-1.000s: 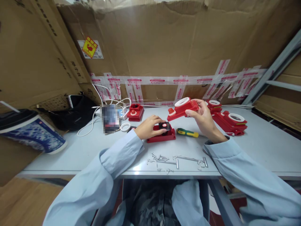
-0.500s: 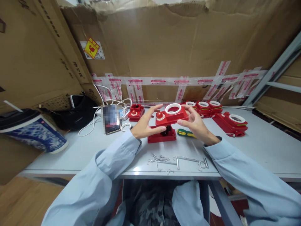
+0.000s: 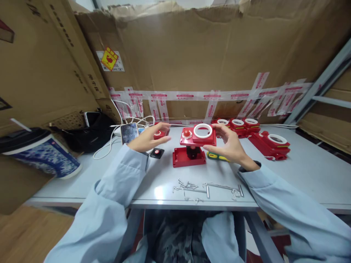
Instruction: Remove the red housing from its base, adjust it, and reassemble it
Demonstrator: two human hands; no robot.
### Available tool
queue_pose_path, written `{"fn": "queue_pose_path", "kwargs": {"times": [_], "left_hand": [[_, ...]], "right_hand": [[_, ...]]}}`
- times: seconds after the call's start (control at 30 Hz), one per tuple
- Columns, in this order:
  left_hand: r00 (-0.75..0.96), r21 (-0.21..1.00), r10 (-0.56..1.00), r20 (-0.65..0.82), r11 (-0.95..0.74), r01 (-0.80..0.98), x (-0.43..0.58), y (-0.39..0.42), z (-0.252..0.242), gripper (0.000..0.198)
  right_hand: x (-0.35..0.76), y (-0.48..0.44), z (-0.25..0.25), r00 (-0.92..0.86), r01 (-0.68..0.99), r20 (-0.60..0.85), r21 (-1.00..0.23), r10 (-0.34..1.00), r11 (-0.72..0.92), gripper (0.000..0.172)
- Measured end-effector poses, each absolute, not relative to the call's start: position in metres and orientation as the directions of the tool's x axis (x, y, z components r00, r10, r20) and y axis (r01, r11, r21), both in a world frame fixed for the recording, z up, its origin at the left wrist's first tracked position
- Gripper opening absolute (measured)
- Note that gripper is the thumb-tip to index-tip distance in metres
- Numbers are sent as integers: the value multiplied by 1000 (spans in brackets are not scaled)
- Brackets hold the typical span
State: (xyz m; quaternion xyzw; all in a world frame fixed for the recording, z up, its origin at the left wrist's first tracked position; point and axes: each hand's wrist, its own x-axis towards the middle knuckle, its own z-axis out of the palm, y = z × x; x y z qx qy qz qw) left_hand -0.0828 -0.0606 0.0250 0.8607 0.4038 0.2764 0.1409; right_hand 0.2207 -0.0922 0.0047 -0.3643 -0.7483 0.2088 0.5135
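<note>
Right hand (image 3: 229, 144) grips a red cover (image 3: 196, 141) by its right end, thumb at near edge, fingers behind. Cover has a white ring (image 3: 203, 130) on its right part and a red knob (image 3: 187, 132) on its left; held just above a red base (image 3: 181, 160), knob side up. Base sits on the table (image 3: 153, 182), mid-scene, with a black part (image 3: 193, 152) standing in its right portion, under the cover. Can't tell if cover and black part touch.

Left hand (image 3: 150, 137) is wide, thumb and fingers apart, left of the cover, in front of a red unit (image 3: 159, 135); contact with that unit can't be told. Black square piece (image 3: 157, 153) lies just near of the left hand.

Green-yellow screwdriver (image 3: 216, 157) right of base, partly behind right hand. Loose screws (image 3: 189, 184) and two T-shaped metal tools (image 3: 207, 191) near table edge. Three ringed red units (image 3: 238, 130) far right, larger red assembly (image 3: 270, 146) nearer. Phone (image 3: 129, 132) far left, patterned cup (image 3: 46, 153) at left.
</note>
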Motion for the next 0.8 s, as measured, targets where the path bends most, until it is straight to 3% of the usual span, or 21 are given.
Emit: {"fn": "queue_pose_path", "kwargs": {"times": [0.13,0.23,0.33,0.6,0.8], "left_hand": [[405,151,896,180,-432,889,-116,-38,3,40],[354,5,934,51,-355,935,-116,-33,-12,42],[334,-74,941,54,-330,941,-105,-34,-17,42],[344,-27,934,93,-343,939,-96,-29,-21,30],[427,108,882,199,-453,885,-93,-36,-10,34]], "right_hand": [[222,-90,6,-126,299,634,-709,763,639,61],[222,-89,5,-119,300,630,-714,768,632,63],[222,-88,4,-115,298,622,-722,775,624,64],[222,-89,6,-111,310,620,-721,777,620,62],[225,-89,8,-67,319,626,-724,777,612,64]]}}
